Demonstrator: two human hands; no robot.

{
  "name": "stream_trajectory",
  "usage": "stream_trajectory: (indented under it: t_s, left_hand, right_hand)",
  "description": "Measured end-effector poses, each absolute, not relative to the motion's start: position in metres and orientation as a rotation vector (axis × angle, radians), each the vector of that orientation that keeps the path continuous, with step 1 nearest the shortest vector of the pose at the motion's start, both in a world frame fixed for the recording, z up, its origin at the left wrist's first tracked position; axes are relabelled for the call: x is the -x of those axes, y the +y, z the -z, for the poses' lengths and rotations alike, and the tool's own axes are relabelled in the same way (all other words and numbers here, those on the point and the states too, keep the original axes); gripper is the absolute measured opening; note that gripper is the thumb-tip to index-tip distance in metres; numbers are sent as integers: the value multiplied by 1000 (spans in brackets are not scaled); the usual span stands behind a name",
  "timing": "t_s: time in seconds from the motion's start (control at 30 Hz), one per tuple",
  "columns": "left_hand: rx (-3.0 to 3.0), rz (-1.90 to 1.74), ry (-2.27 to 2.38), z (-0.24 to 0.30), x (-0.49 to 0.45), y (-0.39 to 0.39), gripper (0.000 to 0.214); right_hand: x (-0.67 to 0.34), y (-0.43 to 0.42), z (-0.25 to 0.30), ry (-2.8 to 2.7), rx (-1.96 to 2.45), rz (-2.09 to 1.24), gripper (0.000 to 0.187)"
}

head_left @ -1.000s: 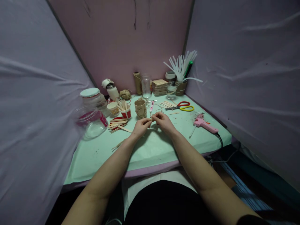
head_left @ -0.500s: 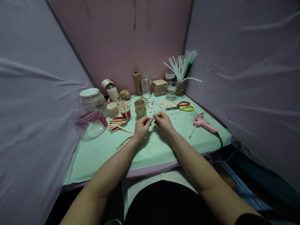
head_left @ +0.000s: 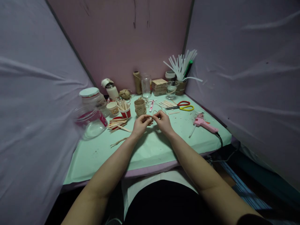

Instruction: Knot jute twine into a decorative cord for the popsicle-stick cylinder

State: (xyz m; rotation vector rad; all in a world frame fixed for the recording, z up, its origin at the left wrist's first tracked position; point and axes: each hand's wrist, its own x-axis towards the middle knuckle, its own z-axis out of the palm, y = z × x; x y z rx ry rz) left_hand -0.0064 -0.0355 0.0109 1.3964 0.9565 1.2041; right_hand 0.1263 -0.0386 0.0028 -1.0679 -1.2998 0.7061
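Note:
My left hand and my right hand meet over the front middle of the table, fingertips pinched close together. Between them they grip jute twine, most of it hidden by the fingers. A braided-looking tail of the twine comes out from under my left wrist and lies on the cloth. Thin loose strands curl behind my right hand. Just beyond my left hand stands a tan cup with twine wrapped round its lower part.
Wooden sticks, a red cup of sticks and clear jars stand left. Scissors, a pink craft knife and a pink glue gun with its cord lie right. Wooden squares and a twine ball sit behind.
The twine tail under my left wrist has slid left and a little toward me. My left hand has shifted slightly left, and its fingers have changed position.

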Motion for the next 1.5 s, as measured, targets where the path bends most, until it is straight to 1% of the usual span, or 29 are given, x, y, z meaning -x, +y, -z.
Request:
stream_trajectory:
  t_s: [0.1,0.23,0.43,0.7,0.83,1.03,1.17,1.33,1.5]
  left_hand:
    - [-1447,-1243,919,-11,4,-37,27]
    - [-1498,-1352,924,-8,0,-39,24]
    - [-1443,-1236,1052,-6,0,-38,24]
    - [-1397,-1287,1146,-6,3,-35,23]
    - [-1423,-1333,1161,-2,5,-32,22]
    - [-1653,-1358,1269,-4,7,-36,13]
    - [-1731,-1361,1268,-5,7,-39,10]
    - [-1733,-1365,1296,-5,8,-38,10]
    - [-1633,-1351,1305,-5,7,-36,9]
  right_hand:
    - [-123,-38,0,-1227,1057,-729,16]
    - [-122,-35,2,-1092,1053,-859,19]
    - [-125,-34,2,-1159,1045,-883,19]
    - [-125,-32,6,-1191,996,-949,20]
    - [-125,-31,7,-1217,1008,-896,24]
    - [-124,-38,3,-1317,1101,-755,19]
    - [-122,-43,-1,-1348,1135,-705,17]
    - [-121,-43,-1,-1357,1126,-687,18]
    - [-121,-39,3,-1314,1100,-746,21]
